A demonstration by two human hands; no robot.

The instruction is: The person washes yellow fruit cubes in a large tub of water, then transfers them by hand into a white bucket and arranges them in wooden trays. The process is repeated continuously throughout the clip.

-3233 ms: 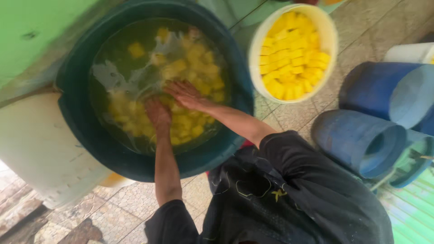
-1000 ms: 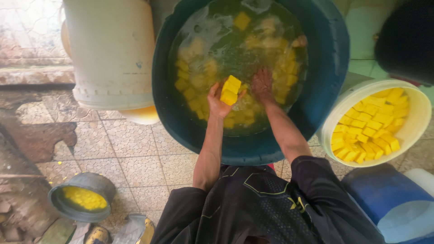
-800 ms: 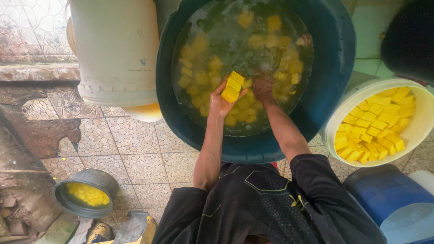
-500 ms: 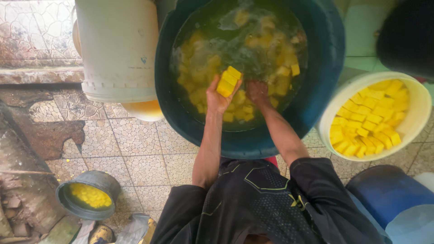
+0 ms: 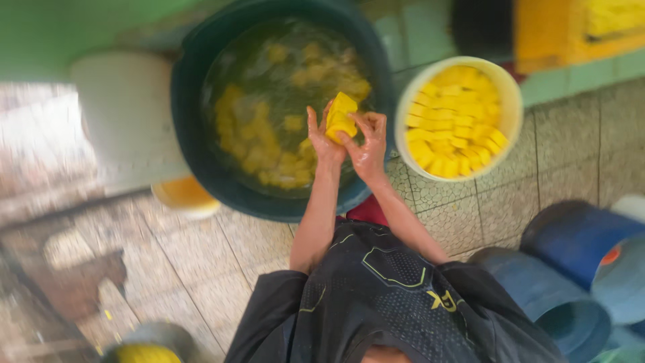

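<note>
Both bare forearms are reaching forward side by side, wrists nearly touching. The left hand is cupping upward, fingers raised; the right hand is curling toward it, fingertips pressing inward.

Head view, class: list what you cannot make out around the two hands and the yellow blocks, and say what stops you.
- Yellow blocks: how many are held, since the left hand and right hand cover them.
- Dark tub: its depth and sunken pieces, blurred by murky water and motion.
- White basin: layers below the top, hidden by the upper blocks.
- Small bowl: cut off by the bottom edge.
</note>
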